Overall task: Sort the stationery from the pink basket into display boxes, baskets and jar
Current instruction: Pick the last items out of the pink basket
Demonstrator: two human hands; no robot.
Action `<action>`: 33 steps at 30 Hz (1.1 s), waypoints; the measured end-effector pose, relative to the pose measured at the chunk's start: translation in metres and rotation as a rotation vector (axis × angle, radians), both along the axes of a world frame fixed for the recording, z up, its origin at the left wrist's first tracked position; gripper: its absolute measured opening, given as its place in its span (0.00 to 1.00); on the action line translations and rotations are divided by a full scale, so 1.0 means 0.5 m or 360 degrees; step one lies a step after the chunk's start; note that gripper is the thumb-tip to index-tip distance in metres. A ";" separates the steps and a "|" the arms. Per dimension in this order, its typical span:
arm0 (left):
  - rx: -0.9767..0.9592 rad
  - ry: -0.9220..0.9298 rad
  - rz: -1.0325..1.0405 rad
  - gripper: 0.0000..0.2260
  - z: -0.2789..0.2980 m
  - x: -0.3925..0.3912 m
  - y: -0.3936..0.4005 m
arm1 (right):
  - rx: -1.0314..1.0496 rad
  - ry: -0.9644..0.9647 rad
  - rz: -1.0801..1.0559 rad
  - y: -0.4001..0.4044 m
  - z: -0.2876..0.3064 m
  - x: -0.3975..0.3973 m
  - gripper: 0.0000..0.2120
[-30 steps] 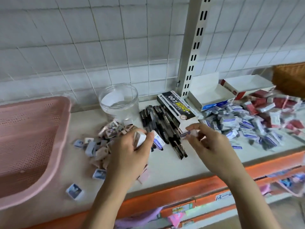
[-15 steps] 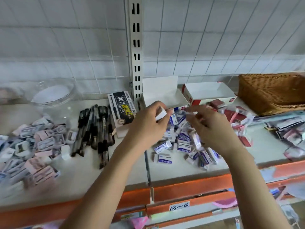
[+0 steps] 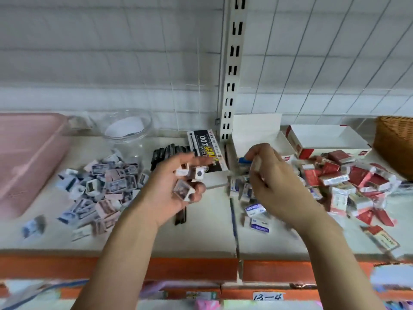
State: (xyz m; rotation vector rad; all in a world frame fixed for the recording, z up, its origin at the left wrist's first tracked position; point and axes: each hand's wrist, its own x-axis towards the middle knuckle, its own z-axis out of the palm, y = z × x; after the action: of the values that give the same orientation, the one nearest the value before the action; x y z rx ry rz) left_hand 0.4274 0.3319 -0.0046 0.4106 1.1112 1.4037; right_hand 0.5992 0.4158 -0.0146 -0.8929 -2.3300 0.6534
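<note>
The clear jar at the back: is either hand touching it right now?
Apart. The head view shows the clear jar standing at the wall, with bare shelf between it and the left hand; the right hand is farther off.

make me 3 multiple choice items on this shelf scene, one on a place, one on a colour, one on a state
1. Where is the clear jar?
A. beside the pink basket
B. inside the wicker basket
C. on the floor

2. What colour is the shelf's front edge?
A. green
B. orange
C. black

3. What is the left hand doing?
A. resting flat
B. holding small sharpeners
C. gripping a pen

Answers: 1 A, it stands just right of the basket; 2 B, an orange strip; 3 B, several lie in its fingers.
</note>
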 end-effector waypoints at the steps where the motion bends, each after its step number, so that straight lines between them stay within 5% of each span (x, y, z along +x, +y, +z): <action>1: 0.0005 -0.0009 0.0055 0.15 -0.001 -0.024 -0.020 | -0.0004 0.0013 0.0034 -0.012 0.000 -0.028 0.10; 3: -0.0018 0.0192 0.0194 0.12 -0.008 -0.074 -0.061 | -0.0079 0.0039 0.0078 -0.041 -0.001 -0.090 0.14; 7: -0.0117 0.1239 0.0561 0.03 -0.032 -0.184 -0.142 | -0.0087 -0.0010 0.0219 -0.106 -0.011 -0.223 0.13; 10: 0.0052 0.2049 0.0721 0.07 -0.055 -0.261 -0.185 | -0.0027 -0.0001 0.0294 -0.146 -0.028 -0.308 0.13; 13: 0.0170 0.2517 0.0712 0.14 -0.080 -0.324 -0.199 | 0.0012 -0.0001 0.0286 -0.169 -0.036 -0.366 0.12; 18: 0.0102 0.2860 0.0731 0.28 -0.112 -0.348 -0.187 | 0.0116 -0.0083 0.0137 -0.176 -0.042 -0.407 0.13; 24: 0.0245 0.2916 0.0522 0.07 -0.156 -0.371 -0.160 | 0.0147 -0.0148 -0.0021 -0.180 -0.055 -0.411 0.11; 33: 0.0383 0.2821 0.0347 0.16 -0.154 -0.381 -0.175 | 0.0099 -0.0110 -0.0087 -0.203 -0.063 -0.405 0.09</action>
State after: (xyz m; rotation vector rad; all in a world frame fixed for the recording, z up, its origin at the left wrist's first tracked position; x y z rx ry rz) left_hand 0.2370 0.2442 -0.0814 1.9626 2.3682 1.1448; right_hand 0.3964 0.3143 -0.0461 -0.9611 -2.3646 0.5324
